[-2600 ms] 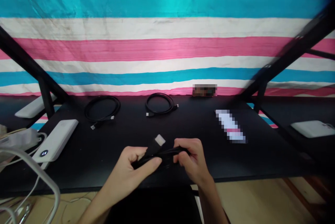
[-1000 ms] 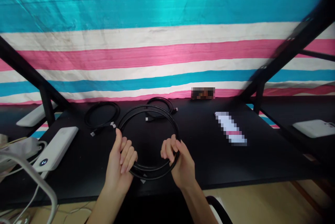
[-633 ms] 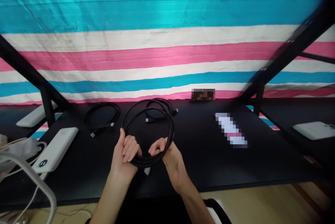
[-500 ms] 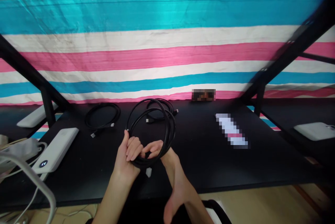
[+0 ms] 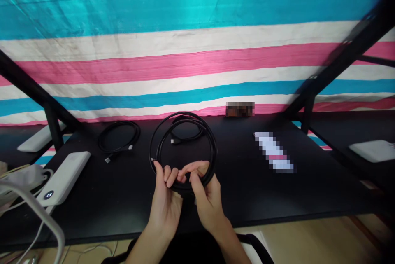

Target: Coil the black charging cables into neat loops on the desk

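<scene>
Between my hands is a coiled black cable (image 5: 213, 142), its loops standing up over the black table. My left hand (image 5: 166, 194) is closed around the lower left of the coil, thumb pointing up. On the lower right, my right hand (image 5: 206, 194) grips the loops between thumb and fingers. The fingertips of both hands nearly meet at the bottom of the coil. Behind the held loops lies a second coiled black cable (image 5: 188, 137) with a pale plug end. Another coiled black cable (image 5: 119, 148) rests farther left, with two light connectors showing.
A white power bank (image 5: 66, 177) with a small round display lies at left, beside a white power strip (image 5: 26, 177) and cords. A blurred-out phone-like item (image 5: 273, 151) is at right, and a dark pixelated object (image 5: 240, 109) stands at the back. Black frame bars slope at both sides.
My right hand has turned and its thumb has come up to close on the coil. Both hands have shifted slightly right, and the loops look rounder and more gathered.
</scene>
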The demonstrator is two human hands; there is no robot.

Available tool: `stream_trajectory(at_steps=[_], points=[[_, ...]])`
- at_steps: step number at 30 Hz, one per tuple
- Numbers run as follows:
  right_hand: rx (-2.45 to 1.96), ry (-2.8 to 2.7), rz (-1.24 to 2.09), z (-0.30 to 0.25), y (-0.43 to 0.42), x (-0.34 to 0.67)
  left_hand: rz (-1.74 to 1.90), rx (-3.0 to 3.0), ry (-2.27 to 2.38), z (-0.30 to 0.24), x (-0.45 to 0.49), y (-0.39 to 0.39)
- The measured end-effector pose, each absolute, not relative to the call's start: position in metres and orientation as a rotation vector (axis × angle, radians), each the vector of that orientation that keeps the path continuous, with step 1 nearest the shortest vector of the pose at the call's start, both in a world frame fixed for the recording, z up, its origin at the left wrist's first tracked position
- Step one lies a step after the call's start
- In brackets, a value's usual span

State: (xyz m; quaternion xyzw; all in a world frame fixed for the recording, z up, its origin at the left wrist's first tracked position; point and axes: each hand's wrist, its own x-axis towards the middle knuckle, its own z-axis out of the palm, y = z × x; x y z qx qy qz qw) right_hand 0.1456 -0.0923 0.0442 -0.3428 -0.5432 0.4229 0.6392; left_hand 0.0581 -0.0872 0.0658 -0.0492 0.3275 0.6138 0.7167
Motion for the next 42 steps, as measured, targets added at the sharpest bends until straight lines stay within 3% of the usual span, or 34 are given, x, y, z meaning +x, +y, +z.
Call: stream_trajectory(at_steps=[5, 12, 16, 22, 31, 37, 42], points=[[-0.820, -1.127, 1.060, 0.042, -0.086, 0.155, 1.384, 0.087, 0.745, 0.060, 0.063, -0.087], [-0.980, -1.030, 1.028, 0.035, -0.074, 0.177, 1.330, 0.917, 1.135, 0.039, 0.039, -0.086], [-0.886, -0.877, 1.175, 0.040, -0.076, 0.180, 1.252, 0.912, 1.360, 0.028, 0.031, -0.085], [-0.621, -0.879, 1.507, 0.050, -0.090, 0.180, 1.057, 0.785, 1.214, 0.023, 0.034, -0.087], [-0.680, -0.742, 1.464, 0.064, -0.088, 0.192, 0.720, 1.207, 1.309, 0.025, 0.015, -0.079], [-0.861, -1.070, 1.181, 0.056, -0.096, 0.197, 1.149, 1.129, 1.421, 0.022, 0.007, -0.071], [-0.987, -1.410, 0.921, 0.069, -0.102, 0.194, 1.609, 1.595, 1.587, 0.050, 0.005, -0.082]])
